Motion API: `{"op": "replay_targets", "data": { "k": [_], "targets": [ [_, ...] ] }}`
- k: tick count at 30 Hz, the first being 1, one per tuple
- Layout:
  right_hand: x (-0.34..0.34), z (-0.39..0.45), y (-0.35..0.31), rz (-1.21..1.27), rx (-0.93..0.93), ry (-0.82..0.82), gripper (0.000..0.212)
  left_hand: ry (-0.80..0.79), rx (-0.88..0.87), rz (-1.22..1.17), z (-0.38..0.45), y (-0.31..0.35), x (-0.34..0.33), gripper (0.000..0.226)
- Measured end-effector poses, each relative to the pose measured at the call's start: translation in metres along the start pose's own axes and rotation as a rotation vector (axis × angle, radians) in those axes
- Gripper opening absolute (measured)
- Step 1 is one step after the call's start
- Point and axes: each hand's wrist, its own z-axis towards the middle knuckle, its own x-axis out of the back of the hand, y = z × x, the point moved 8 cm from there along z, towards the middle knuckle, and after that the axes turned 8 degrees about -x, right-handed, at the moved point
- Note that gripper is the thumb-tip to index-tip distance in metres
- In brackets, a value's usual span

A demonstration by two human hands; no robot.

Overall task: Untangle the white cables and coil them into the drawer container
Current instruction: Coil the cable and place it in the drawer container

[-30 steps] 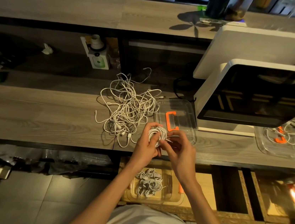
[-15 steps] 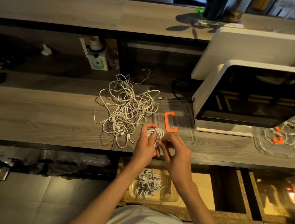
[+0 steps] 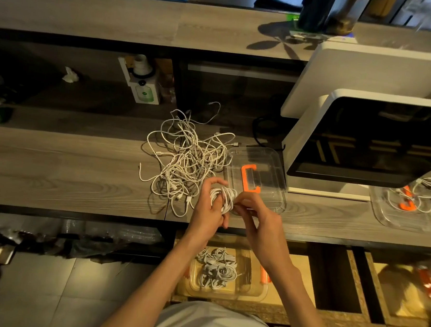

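Fingers (image 3: 215, 190) of the left hand (image 3: 206, 214) curl through one small white cable coil (image 3: 222, 195); right hand (image 3: 258, 221) pinches its end. One tangled white cable heap (image 3: 188, 157) lies just beyond on the grey wooden counter (image 3: 59, 166); several coils fill one clear plastic drawer container (image 3: 252, 293) nearer.

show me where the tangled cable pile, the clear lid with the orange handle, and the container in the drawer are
tangled cable pile (image 3: 186, 157), head view, middle of the heap
clear lid (image 3: 273, 167), head view, bare plastic right of handle
drawer container (image 3: 250, 294), head view, front rim

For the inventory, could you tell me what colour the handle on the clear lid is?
Orange handle, seen best in the head view.
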Motion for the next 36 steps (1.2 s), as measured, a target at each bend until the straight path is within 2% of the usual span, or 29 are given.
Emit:
{"op": "replay_targets", "data": {
  "k": [3,12,18,26,31,36],
  "targets": [
    [-0.002,0.001,0.002,0.024,-0.034,-0.009,0.020,0.004,-0.027,-0.014,-0.001,0.001,0.000,0.035],
    [-0.004,-0.007,0.006,0.084,-0.131,-0.003,0.012,0.086,0.047,-0.082,-0.003,-0.010,0.010,0.031],
    [-0.004,-0.011,-0.002,0.021,-0.108,-0.039,0.015,0.126,0.060,-0.079,-0.002,-0.013,0.012,0.043],
    [0.000,0.009,-0.004,0.085,-0.109,-0.045,0.011,0.090,0.010,-0.027,0.001,-0.010,0.007,0.034],
    [-0.003,0.009,0.005,0.147,-0.136,-0.017,0.012,0.106,0.003,0.009,0.003,-0.011,0.008,0.034],
    [0.001,0.014,0.016,0.226,-0.202,0.122,0.012,0.086,-0.015,0.047,0.000,-0.010,-0.001,0.031]
  ]
}}
